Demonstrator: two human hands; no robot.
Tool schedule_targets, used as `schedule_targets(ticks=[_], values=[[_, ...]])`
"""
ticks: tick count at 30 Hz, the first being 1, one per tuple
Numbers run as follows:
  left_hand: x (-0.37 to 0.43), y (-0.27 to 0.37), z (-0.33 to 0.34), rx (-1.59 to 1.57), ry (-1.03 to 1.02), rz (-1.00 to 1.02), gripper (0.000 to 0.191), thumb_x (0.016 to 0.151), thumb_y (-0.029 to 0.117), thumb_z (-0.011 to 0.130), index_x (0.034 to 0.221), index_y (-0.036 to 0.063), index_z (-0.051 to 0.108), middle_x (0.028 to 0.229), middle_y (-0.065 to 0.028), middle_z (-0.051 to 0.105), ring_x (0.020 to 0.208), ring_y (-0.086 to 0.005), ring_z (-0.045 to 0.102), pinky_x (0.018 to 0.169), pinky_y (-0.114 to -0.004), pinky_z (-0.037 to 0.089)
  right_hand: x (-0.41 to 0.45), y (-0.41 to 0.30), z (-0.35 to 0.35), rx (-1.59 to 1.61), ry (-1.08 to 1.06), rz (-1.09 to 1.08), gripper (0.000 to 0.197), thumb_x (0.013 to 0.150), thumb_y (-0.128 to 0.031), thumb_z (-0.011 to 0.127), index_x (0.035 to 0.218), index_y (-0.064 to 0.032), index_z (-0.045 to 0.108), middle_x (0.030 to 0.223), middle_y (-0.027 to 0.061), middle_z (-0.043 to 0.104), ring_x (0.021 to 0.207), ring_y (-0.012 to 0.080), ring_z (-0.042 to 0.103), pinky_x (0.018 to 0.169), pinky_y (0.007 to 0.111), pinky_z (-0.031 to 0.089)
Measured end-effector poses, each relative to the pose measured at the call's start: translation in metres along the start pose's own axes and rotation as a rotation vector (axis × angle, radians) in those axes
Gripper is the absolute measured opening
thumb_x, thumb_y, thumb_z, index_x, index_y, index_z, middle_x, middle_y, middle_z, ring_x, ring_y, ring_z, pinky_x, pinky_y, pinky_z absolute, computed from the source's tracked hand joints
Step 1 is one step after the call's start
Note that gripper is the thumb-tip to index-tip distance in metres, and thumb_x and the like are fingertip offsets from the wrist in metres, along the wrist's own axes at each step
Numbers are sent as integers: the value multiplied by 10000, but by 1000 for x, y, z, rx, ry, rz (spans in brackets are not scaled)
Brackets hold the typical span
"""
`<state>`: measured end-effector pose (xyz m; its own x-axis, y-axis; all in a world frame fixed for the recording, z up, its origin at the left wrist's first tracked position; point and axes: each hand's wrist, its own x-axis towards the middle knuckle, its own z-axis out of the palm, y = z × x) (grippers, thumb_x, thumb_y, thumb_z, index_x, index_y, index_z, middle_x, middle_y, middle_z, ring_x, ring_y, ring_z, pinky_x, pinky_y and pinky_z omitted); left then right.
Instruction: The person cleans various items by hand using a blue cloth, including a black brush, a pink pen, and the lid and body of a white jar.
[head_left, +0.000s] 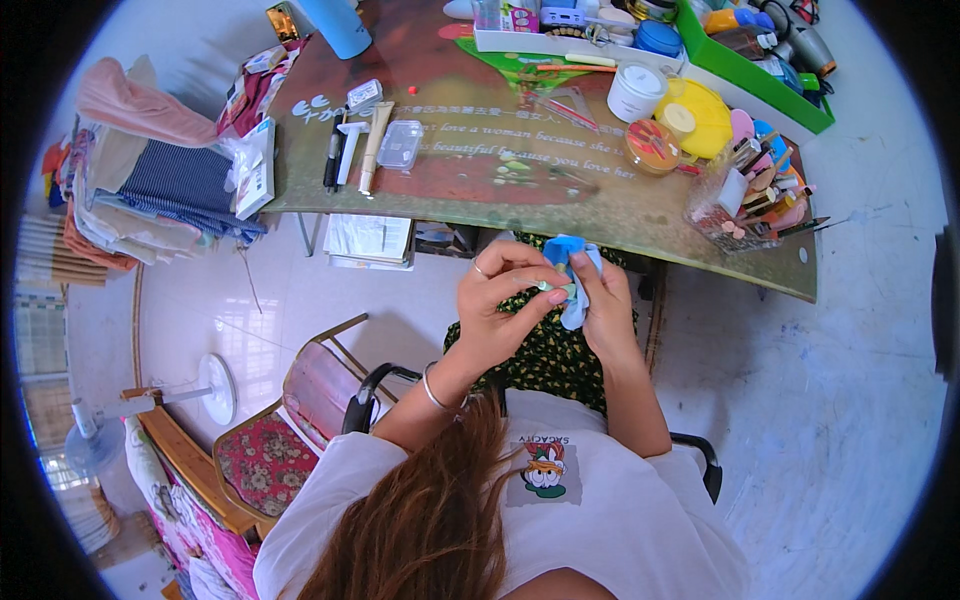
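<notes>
Over my lap, just in front of the desk edge, my left hand pinches a small pale green item between thumb and fingertips. A thin tip seems to stick out of it to the left; its exact kind is too small to tell. Close beside it, my right hand grips a crumpled blue cloth, darker blue at the top and paler below. Cloth and green item meet between the two hands. Part of the cloth is hidden behind my right thumb and fingers.
The printed desk top bears a clear plastic box, a cream tube, a white jar and a pen holder. A green box stands at the back right. A floral chair is on my left.
</notes>
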<state>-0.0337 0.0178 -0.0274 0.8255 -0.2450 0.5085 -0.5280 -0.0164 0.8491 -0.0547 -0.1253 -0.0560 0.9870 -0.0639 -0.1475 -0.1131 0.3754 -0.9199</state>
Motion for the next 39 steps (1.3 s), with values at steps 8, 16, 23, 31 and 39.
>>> schedule_targets(ticks=[8, 16, 23, 31, 39], values=[[-3, -14, 2, -462, 232, -384, 107, 850, 39, 600, 940, -19, 594, 930, -40, 550, 834, -96, 536, 752, -229, 430, -10, -10, 12, -935, -14, -657, 248, 854, -224, 616, 998, -24, 588, 691, 132, 607, 580, 284, 615, 540, 335, 466], [-5, -9, 0, -343, -75, -281, 154, 832, 89, 632, 944, -16, 625, 1005, -71, 543, 851, -128, 527, 730, -247, 436, -8, 4, 2, -331, -62, -197, 361, 955, -333, 456, 834, -24, 598, 557, 15, 516, 476, 103, 497, 448, 267, 378], [6, -5, -1, 126, -206, 277, 145, 745, 99, 703, 860, 34, 643, 945, -93, 650, 796, -236, 596, 720, -332, 474, -6, -2, 17, 374, 60, 214, 377, 932, -401, 492, 755, -84, 596, 605, -54, 497, 519, 24, 434, 466, 206, 327], [39, -23, -80, 400, 590, -164, 251, 928, 145, 498, 1121, -3, 555, 814, -63, 545, 693, -115, 515, 582, -256, 392, 4, 6, -13, 42, 178, -41, 375, 942, -391, 477, 773, -73, 583, 651, -53, 510, 560, 13, 427, 512, 185, 342], [87, -111, -221, 1427, 447, -150, 287, 864, 177, 554, 1090, 7, 605, 982, -176, 574, 884, -377, 536, 764, -449, 426, 1, -3, -7, 62, 157, -112, 303, 942, -320, 503, 871, -45, 610, 736, -40, 563, 646, 20, 475, 583, 189, 379]])
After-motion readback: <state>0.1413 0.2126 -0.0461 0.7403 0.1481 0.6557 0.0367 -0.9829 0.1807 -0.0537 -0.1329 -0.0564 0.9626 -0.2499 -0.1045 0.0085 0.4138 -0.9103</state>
